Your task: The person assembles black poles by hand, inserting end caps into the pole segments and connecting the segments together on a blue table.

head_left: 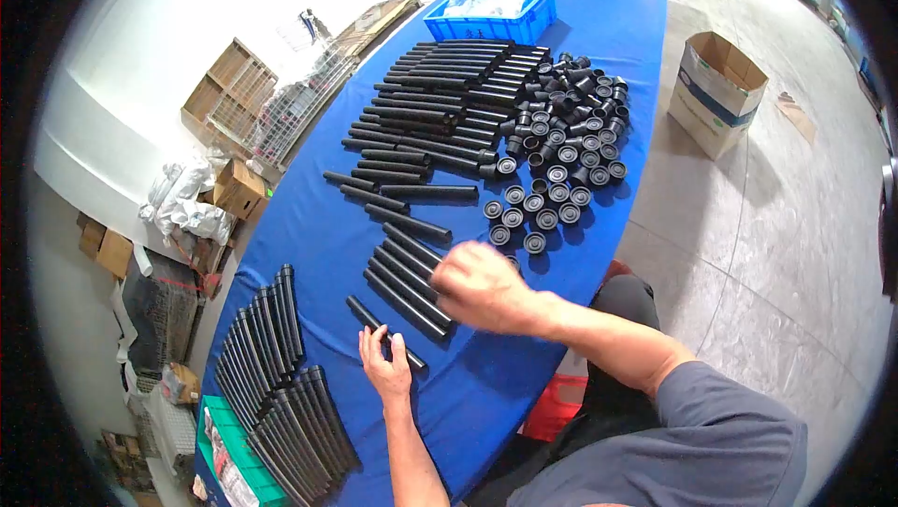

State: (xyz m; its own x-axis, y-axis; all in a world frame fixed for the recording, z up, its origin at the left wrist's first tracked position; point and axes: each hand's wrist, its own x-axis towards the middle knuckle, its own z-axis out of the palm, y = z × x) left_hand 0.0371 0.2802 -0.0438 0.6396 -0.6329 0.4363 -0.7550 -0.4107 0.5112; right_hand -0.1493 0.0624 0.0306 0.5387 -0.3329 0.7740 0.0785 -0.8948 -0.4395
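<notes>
Grey shirt fabric (692, 456) fills the lower right, closest to the camera, with a dark trouser leg (625, 315) and part of a red seat (559, 409) showing beyond it at the edge of the blue-covered counter (323, 236). At the lower left, two fanned groups of black tubes (309, 432) lie beside a green tray (221, 409). Further up, stacked rows of loose black pipes (421, 113) reach towards a blue plastic crate (510, 30) containing clear plastic wrapping, and a dense heap of round black end caps (558, 173) spreads along their right side. An open cardboard box (697, 123) stands on the floor past that edge. In the way is the right forearm, which crosses the counter's edge; the right hand (486, 290) hides the ends of a small row of black pipes (405, 304) and part of one cap just beside it. Its fingers are curled, and whether that grip holds anything cannot be told. The left hand (384, 367) has a loose, fairly wide grip, fingers and thumb parted over a single black tube (363, 312). That tube lies slantwise on the cloth, one end projecting beyond the fingertips, the other past the thumb.
</notes>
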